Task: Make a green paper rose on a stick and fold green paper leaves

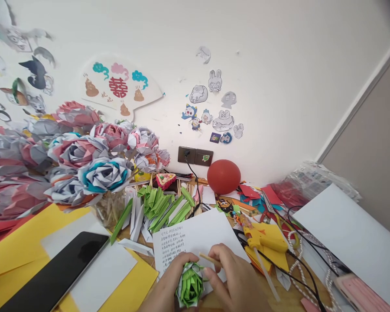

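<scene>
A folded paper flower [191, 284], green with white outer petals, sits low in the middle of the head view. My left hand [167, 281] is closed around its left side, thumb along the edge. A thin wooden stick [209, 260] is pinched between the fingers of my right hand [229, 277], its tip pointing left over the flower. My right thumb reaches the flower's right edge; whether it presses on it I cannot tell. Under both hands lies a white sheet with handwriting [195, 238].
Green folded paper strips [159, 206] lie behind the sheet. Paper flowers [81, 156] crowd the left, above a black phone [61, 268]. To the right are a yellow glue gun [266, 238] with a cord, scissors [268, 203] and pearl beads [297, 260]. A red balloon [223, 177] rests against the wall.
</scene>
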The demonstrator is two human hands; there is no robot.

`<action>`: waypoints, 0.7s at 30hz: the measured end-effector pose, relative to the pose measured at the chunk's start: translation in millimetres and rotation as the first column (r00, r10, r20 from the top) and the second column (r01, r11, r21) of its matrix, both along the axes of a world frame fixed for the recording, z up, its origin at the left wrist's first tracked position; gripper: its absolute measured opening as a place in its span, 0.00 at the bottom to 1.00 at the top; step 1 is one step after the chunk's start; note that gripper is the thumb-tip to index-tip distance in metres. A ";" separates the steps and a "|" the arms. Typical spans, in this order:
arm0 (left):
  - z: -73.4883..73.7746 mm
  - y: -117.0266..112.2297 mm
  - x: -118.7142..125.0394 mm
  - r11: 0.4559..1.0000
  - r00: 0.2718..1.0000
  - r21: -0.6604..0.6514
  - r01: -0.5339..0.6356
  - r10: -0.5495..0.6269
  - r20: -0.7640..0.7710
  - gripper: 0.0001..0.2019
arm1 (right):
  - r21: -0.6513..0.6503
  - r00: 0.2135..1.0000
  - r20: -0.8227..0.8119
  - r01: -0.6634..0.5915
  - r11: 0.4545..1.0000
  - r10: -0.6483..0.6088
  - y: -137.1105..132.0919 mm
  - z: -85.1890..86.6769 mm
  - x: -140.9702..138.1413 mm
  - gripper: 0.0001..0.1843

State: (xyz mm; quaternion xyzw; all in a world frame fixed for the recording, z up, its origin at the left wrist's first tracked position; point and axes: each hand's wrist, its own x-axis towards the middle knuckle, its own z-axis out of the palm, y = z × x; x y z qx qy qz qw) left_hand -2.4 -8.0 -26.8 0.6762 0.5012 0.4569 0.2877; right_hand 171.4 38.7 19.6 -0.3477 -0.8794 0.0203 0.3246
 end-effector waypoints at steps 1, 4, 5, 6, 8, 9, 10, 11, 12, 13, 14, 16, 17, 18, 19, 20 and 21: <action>0.2 0.0 0.2 0.999 1.000 0.020 -0.027 0.027 -0.003 0.27 | 0.024 1.000 0.007 0.019 1.000 -0.019 0.0 1.2 -0.9 0.14; 0.7 0.4 0.0 0.994 0.997 0.076 -0.078 0.079 -0.007 0.27 | 0.139 0.998 0.041 0.049 0.989 -0.055 -0.5 5.0 -4.0 0.21; 0.8 0.5 -0.1 0.993 0.997 0.084 -0.080 0.080 -0.005 0.27 | 0.156 0.998 0.047 0.041 0.987 -0.049 -0.7 6.4 -4.8 0.22; 0.9 0.6 -0.2 0.993 0.997 0.085 -0.077 0.077 -0.001 0.27 | 0.157 0.998 0.047 0.022 0.987 -0.030 -0.8 7.6 -5.4 0.22; 0.7 0.7 0.1 0.994 0.997 0.072 -0.076 0.076 0.006 0.26 | 0.143 1.000 0.022 -0.016 0.990 0.013 -0.9 9.2 -6.0 0.21; 0.4 0.7 0.4 0.995 0.997 0.062 -0.079 0.079 0.007 0.26 | 0.140 0.999 0.009 -0.032 0.990 0.032 -0.9 9.1 -6.0 0.21; 0.1 0.6 0.8 0.995 0.997 0.054 -0.082 0.081 0.008 0.25 | 0.146 0.999 -0.005 -0.042 0.988 0.043 -0.7 8.5 -5.9 0.21; -0.3 0.5 1.2 0.995 0.997 0.051 -0.083 0.083 0.006 0.24 | 0.157 0.999 -0.017 -0.044 0.987 0.047 -0.5 7.3 -5.7 0.21; -0.7 0.4 1.6 0.995 0.997 0.054 -0.082 0.082 0.002 0.24 | 0.167 0.999 -0.028 -0.042 0.985 0.047 -0.3 5.7 -5.6 0.22; -1.3 0.3 1.9 0.995 0.997 0.061 -0.079 0.079 -0.004 0.24 | 0.177 0.998 -0.036 -0.037 0.984 0.044 0.0 4.0 -5.5 0.22; -2.0 0.2 2.1 0.995 0.997 0.068 -0.074 0.075 -0.008 0.24 | 0.184 0.998 -0.044 -0.029 0.982 0.038 0.2 2.3 -5.5 0.23; -3.3 0.1 2.0 0.995 0.998 0.076 -0.062 0.063 -0.014 0.24 | 0.185 0.998 -0.051 -0.011 0.983 0.021 0.5 -0.4 -6.0 0.24; -3.9 0.1 1.8 0.996 0.998 0.076 -0.056 0.057 -0.015 0.24 | 0.183 0.999 -0.053 -0.003 0.983 0.012 0.4 -1.2 -6.4 0.24; -4.3 0.2 1.6 0.996 0.999 0.074 -0.048 0.049 -0.017 0.25 | 0.182 0.998 -0.057 0.004 0.983 0.006 0.2 -1.8 -6.9 0.24; -4.4 0.2 1.2 0.997 0.999 0.071 -0.039 0.040 -0.018 0.25 | 0.179 0.998 -0.059 0.007 0.984 0.003 -0.1 -2.1 -7.5 0.24; -4.2 0.3 0.9 0.997 0.999 0.067 -0.032 0.033 -0.021 0.25 | 0.176 0.998 -0.062 0.008 0.984 0.003 -0.4 -2.3 -7.9 0.24; -3.6 0.3 0.6 0.998 0.999 0.060 -0.027 0.028 -0.023 0.25 | 0.168 0.998 -0.064 0.006 0.986 0.005 -0.7 -2.5 -8.1 0.25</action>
